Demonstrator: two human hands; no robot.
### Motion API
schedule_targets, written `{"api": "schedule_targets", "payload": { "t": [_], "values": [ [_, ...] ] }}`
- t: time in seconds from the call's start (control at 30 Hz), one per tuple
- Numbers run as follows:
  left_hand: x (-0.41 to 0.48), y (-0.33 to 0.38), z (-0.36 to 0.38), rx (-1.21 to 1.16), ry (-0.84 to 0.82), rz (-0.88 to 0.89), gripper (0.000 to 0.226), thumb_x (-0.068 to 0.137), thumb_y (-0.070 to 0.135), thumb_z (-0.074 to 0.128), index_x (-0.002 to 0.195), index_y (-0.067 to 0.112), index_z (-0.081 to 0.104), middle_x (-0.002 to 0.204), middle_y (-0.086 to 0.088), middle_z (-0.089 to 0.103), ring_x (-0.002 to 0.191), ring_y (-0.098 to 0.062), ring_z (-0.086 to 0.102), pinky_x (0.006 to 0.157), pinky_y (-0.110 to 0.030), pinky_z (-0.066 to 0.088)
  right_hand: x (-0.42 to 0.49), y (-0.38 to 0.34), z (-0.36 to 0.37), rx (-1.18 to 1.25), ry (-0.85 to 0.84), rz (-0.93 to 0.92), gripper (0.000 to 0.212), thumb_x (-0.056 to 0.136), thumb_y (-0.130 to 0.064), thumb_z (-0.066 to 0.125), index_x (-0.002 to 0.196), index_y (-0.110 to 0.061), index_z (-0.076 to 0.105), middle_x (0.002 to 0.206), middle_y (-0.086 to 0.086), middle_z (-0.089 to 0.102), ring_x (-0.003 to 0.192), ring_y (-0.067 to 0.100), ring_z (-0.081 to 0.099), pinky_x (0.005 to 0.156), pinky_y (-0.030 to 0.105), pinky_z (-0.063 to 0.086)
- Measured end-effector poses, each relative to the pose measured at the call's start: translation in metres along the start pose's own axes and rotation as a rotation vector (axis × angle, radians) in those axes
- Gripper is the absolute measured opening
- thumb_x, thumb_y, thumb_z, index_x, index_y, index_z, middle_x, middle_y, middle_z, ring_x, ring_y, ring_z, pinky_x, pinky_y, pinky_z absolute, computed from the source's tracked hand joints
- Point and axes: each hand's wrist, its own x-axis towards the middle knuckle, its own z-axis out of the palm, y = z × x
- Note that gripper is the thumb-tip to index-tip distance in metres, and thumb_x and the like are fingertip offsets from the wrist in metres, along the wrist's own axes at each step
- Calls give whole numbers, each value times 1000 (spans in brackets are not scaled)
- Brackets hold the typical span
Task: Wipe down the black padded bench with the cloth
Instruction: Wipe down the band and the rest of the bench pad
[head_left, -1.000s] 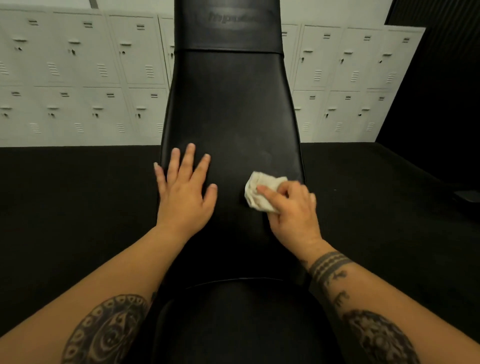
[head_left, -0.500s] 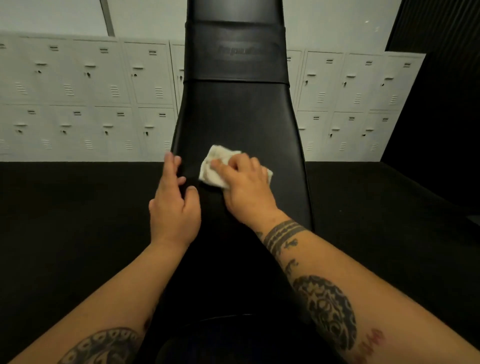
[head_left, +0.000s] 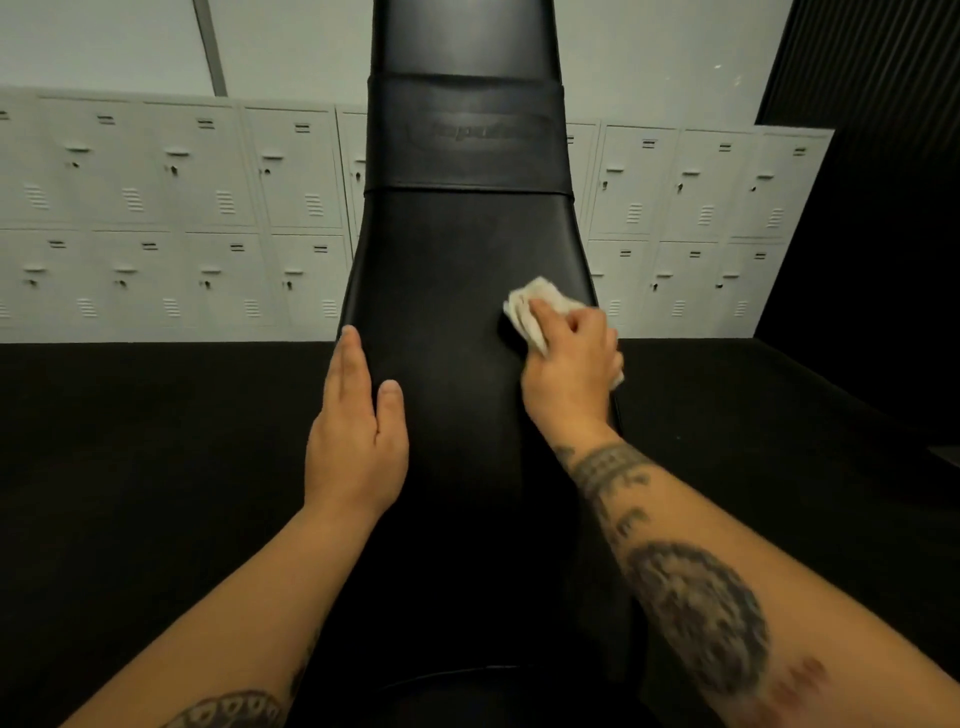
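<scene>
2 hands rest on the black padded bench (head_left: 467, 291): right hand (head_left: 571, 364) fingers bunch the cloth (head_left: 535, 306) near its right edge; left hand (head_left: 358, 431), fingers apparently together, lies flat.

black bench (head_left: 457, 291), white cloth (head_left: 535, 306), pale grey lockers (head_left: 171, 218)

Both forearms are bare, with no sleeves, and both carry dark tattoos. The right forearm (head_left: 691, 587) shows stacked bands just above the wrist, small figures below them, a large oval patterned piece and a blurred reddish mark near the elbow. The left forearm (head_left: 249, 613) bears a rounded ornamental design, cut off at the frame's lower edge.
</scene>
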Motion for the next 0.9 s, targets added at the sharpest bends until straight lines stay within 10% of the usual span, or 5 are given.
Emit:
{"api": "schedule_targets", "payload": {
  "t": [0.13,0.3,0.43,0.57,0.9],
  "values": [
    [5,-1,-1,-5,34,-11,62,109,40,28,164,29,1,172,7,3,151,-7,21,114,-33,26,13,-56,21,11,-98,-123,47,83,-21,59,126,-40,64,114,4,50,96,30,43,84,40,35],
    [3,9,-5,-163,134,-41,57,112,34,26,164,25,8,172,9,-5,137,15,-5,90,13,-1,-79,-53,15,108,-329,-596,48,77,-27,69,124,-36,66,103,2,51,91,27,43,76,41,35],
    [1,19,5,-156,104,-10,55,109,38,28,162,24,24,172,7,0,154,-5,-1,120,-16,4,-112,-1,-4,78,-327,-633,43,82,-31,63,124,-37,67,99,2,52,89,26,48,75,39,38],
    [9,24,22,186,-146,167,57,99,40,52,154,33,41,172,2,2,157,-26,-7,126,-56,-1,-95,46,-24,-11,-137,-289,47,78,-33,58,123,-41,66,98,-2,50,82,26,48,70,36,34],
    [10,31,32,474,-282,139,82,88,59,67,157,46,26,171,6,-7,156,-32,-15,123,-61,-7,20,46,-25,354,-121,261,44,100,-35,54,143,-32,49,132,-5,38,111,15,47,99,26,40]
  ]
}}
